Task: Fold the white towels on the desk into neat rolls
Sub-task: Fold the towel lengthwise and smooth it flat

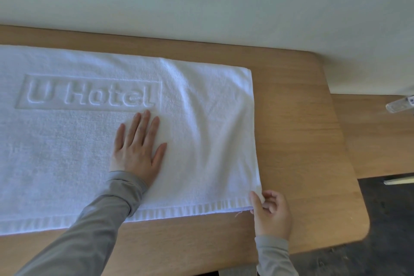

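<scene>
Spread flat on the surface [291, 119], the towel [201, 107] (soft, limp) is pinned by the flat left hand [136, 148] while the right hand [271, 213] pinches its near corner, likely the best hold.

The left hand [139, 148] lies flat, palm down, fingers straight and slightly spread, pointing far; its grey-sleeved arm reaches in from the near left. The right hand [271, 215] sits nearer and to the right, fingers curled, thumb and forefinger pinching the towel [67, 152] at its near right corner.
</scene>
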The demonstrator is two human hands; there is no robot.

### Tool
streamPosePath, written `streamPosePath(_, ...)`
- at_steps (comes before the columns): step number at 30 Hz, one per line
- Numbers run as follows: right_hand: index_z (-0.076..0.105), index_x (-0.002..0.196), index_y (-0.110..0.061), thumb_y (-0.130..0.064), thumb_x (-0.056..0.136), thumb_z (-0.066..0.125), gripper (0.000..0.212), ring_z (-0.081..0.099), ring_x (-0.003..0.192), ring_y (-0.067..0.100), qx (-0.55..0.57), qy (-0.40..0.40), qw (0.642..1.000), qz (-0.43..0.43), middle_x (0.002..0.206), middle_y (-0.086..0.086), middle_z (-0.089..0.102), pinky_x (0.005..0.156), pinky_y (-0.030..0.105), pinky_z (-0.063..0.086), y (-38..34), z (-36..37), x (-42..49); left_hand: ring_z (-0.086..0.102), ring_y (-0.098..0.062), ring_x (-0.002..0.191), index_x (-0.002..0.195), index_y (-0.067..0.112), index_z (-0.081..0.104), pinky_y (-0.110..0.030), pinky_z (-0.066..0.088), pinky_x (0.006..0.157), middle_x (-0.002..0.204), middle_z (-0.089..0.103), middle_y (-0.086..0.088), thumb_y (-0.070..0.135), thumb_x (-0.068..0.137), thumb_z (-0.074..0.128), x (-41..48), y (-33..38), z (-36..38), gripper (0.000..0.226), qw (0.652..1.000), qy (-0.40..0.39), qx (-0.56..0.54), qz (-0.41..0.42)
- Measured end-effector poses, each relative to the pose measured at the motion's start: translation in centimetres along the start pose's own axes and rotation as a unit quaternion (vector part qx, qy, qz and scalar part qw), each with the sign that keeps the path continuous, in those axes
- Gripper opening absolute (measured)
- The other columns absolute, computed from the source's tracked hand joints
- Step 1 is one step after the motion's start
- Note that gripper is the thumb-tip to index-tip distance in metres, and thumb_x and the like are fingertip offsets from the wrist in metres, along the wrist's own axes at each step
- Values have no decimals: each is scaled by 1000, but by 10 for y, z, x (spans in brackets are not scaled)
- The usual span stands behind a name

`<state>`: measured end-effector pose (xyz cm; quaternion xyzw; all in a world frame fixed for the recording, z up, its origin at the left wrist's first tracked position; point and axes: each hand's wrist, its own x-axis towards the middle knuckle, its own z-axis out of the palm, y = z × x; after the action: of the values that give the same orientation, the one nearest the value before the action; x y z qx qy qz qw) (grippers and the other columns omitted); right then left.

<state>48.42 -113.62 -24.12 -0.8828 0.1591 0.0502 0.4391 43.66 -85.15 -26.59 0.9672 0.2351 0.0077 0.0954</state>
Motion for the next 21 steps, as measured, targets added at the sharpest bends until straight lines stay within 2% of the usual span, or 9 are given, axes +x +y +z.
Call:
streamPosePath(2,54,73,-21,-16,72,78,24,67,61,22,2,0,1000,19,65,4,67,52,8,46,1,1,0,18,-20,144,149,19,23,-44,9,117,156,22,-4,49,93,21,0,1,-1,64,1000,1,-1,-1)
streamPosePath(5,54,66,-14,-16,73,77,23,65,52,16,14,-3,999,37,61,7,66,47,7,43,0,2,6,18,-20,144,149,18,23,-45,10,117,156,21,-4,49,92,21,0,2,-2,64,1000,0,-2,0)
streamPosePath(9,51,61,-5,-8,77,72,26,67,55,18,39,13,998,57,67,14,67,46,12,48,5,-11,14,18,-21,144,149,18,24,-46,12,117,156,22,-4,48,92,21,0,2,-4,64,1000,0,-5,0)
streamPosePath(12,50,60,-2,-4,78,71,28,67,51,14,49,1,996,77,64,10,67,48,15,52,6,-14,17,19,-21,143,148,17,25,-46,12,117,156,22,-4,48,92,21,0,2,-3,64,1000,0,-2,1)
streamPosePath(17,53,67,-8,-14,78,73,24,67,53,14,36,5,997,72,68,3,67,56,31,56,1,-10,11,19,-21,143,149,18,24,-46,12,117,156,22,-4,48,93,21,1,2,-2,64,1000,-2,1,0)
streamPosePath(18,53,69,-10,-17,77,74,23,67,55,16,27,2,997,66,68,2,67,54,33,54,1,-9,8,18,-20,143,149,18,24,-46,12,117,156,22,-4,48,93,22,1,2,-2,64,1000,-3,1,0)
streamPosePath(20,54,70,-14,-18,75,76,22,66,60,19,7,-14,998,53,65,1,65,51,27,48,-1,-6,5,17,-20,144,149,18,23,-46,11,117,156,21,-4,49,93,21,1,2,-2,64,1000,-6,2,1)
streamPosePath(21,55,69,-15,-17,75,76,22,64,60,21,3,-24,999,47,64,1,65,50,28,48,-1,-5,6,17,-20,144,149,18,23,-46,11,117,156,21,-4,49,93,21,1,1,-2,64,1000,-6,2,1)
